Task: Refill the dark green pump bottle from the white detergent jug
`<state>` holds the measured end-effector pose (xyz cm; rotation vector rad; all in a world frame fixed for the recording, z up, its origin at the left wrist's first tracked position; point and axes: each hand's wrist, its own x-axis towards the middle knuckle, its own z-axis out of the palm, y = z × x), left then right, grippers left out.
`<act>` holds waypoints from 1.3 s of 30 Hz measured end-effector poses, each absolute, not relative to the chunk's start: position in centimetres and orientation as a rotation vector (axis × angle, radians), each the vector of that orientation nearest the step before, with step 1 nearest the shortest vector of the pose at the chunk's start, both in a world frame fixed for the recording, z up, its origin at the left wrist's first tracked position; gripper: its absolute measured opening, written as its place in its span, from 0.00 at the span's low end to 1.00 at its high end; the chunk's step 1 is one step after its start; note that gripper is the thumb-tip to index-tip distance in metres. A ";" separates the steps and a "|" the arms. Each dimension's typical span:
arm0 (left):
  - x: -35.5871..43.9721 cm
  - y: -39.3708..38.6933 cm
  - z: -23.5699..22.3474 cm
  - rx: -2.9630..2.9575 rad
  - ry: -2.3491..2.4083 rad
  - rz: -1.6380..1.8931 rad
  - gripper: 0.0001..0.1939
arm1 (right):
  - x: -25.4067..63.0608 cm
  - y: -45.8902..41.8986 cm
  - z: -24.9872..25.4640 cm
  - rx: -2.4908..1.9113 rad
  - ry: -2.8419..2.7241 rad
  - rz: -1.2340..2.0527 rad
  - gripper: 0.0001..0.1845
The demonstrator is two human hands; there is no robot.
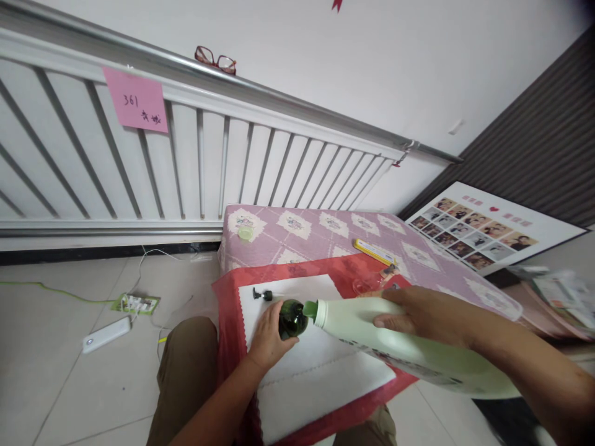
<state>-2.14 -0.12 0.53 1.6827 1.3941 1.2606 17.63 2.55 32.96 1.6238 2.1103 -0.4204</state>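
Note:
My left hand [271,334] is wrapped round a dark green pump bottle [292,317] with its top off, held over a white cloth [320,384]. A large pale green detergent jug [418,353] lies tilted in my right hand [409,310], gripped from above. Its spout [310,310] meets the mouth of the dark bottle; whether liquid flows I cannot tell. Beyond my left hand, a black pump head [263,295] rests on the white cloth. A round pale green cap [245,233] sits at the far left of the bench.
The bench [307,223] has a lilac patterned cover and a red cloth [232,291]. A yellow box cutter [374,253] lies near the right side. Behind are a white radiator [269,167] and glasses [215,60]. A power strip [136,303] with cords lies on the left floor.

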 end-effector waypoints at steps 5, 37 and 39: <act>-2.1 -0.1 0.6 1.695 1.404 1.252 0.48 | 17.7 2.6 32.9 1.604 2.104 -0.406 0.24; -2.0 -0.1 0.1 1.648 1.406 1.274 0.48 | 17.4 2.5 33.1 1.628 2.090 -0.428 0.22; -2.1 -0.1 0.2 1.650 1.408 1.266 0.48 | 17.3 2.4 33.2 1.626 2.087 -0.420 0.22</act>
